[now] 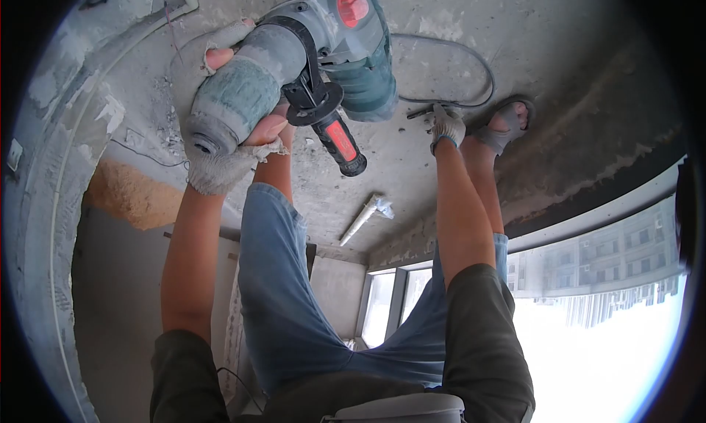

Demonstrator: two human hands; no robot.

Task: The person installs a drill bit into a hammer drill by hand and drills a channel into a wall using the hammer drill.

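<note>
A large grey-green rotary hammer drill [243, 92] with a red knob and a black side handle [338, 140] lies across the upper left of the head view. My left hand [224, 169], in a worn knitted glove with bare skin showing through, is wrapped round its front end, near the chuck. Further right, my right hand [447, 125], also gloved, is low by my sandalled foot [509, 122]. Its fingers are closed on a short, thin dark object [421, 114], too small to identify. No bit shows in the chuck.
The drill's grey cable [489, 74] loops over the dusty concrete floor [412, 158]. A white tube-like item [360, 221] lies between my legs. At left are a rough wall edge [55, 158], a thin wire and a sandy brown patch [136, 195]. Windows [379, 305] stand behind.
</note>
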